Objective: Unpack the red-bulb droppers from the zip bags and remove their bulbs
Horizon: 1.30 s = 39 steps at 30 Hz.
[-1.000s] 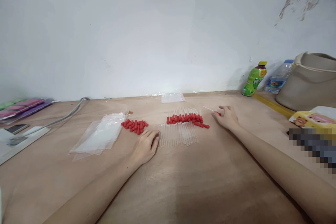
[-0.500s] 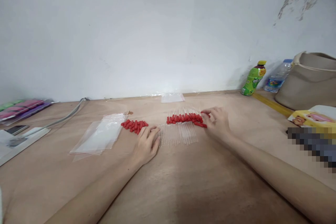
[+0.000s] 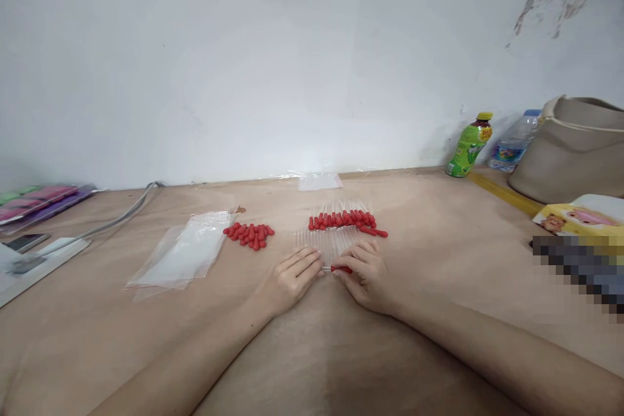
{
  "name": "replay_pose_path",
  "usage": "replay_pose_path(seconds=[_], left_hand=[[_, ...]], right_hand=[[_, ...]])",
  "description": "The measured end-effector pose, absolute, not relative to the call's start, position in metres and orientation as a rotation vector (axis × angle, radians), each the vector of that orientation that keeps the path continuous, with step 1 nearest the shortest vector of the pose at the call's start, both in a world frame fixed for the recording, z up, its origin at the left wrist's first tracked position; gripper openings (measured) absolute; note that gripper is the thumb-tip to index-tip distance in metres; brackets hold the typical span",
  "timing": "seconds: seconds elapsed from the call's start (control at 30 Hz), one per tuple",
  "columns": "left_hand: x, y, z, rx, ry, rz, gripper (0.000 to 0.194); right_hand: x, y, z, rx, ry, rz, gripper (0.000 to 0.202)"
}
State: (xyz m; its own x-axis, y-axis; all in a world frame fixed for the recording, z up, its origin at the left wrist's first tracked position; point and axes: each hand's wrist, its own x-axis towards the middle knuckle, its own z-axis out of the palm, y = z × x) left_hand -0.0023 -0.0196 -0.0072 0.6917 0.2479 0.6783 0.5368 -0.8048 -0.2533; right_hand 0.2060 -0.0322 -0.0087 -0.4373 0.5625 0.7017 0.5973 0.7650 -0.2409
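My right hand (image 3: 363, 273) pinches a red rubber bulb (image 3: 341, 269) just below the row of clear tubes. My left hand (image 3: 297, 276) lies beside it, fingers together, its fingertips at the end of a thin clear tube (image 3: 327, 269) that points toward the bulb. Whether bulb and tube touch, I cannot tell. Clear thin tubes (image 3: 312, 240) lie side by side behind my hands. Several red bulbs (image 3: 341, 218) form a row across the tubes, with clear tubes also extending behind them. A separate pile of red bulbs (image 3: 248, 234) sits to the left.
Clear plastic bags (image 3: 190, 250) lie left of the pile, another bag (image 3: 319, 182) near the wall. At the right stand a green bottle (image 3: 470, 146), a water bottle (image 3: 515, 143) and a beige container (image 3: 570, 149). A grey cable (image 3: 121, 216) runs at the left.
My right hand has moved from the right end of the bulb row toward me and left, now with a red bulb. My left hand has shifted right and nearer, to a tube's end.
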Motion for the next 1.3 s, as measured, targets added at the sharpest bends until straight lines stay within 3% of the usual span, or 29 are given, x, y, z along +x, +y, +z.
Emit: replay_pose_path(seconds=[0.17, 0.43, 1.13, 1.3], left_hand=[[-0.001, -0.02, -0.011, -2.47, -0.582, -0.876, 0.021], [0.001, -0.023, -0.003, -2.48, -0.529, -0.828, 0.016], [0.001, -0.027, -0.01, -2.597, -0.591, -1.011, 0.015], [-0.019, -0.023, -0.003, -2.525, -0.752, -1.129, 0.015]], right_hand=[[0.205, -0.03, -0.007, -0.812, -2.201, -0.199, 0.025], [0.202, -0.024, -0.018, -0.642, -2.218, -0.36, 0.01], [0.219, -0.023, -0.005, -0.365, -2.317, -0.672, 0.018], [0.244, -0.016, -0.004, -0.481, -2.218, -0.581, 0.024]])
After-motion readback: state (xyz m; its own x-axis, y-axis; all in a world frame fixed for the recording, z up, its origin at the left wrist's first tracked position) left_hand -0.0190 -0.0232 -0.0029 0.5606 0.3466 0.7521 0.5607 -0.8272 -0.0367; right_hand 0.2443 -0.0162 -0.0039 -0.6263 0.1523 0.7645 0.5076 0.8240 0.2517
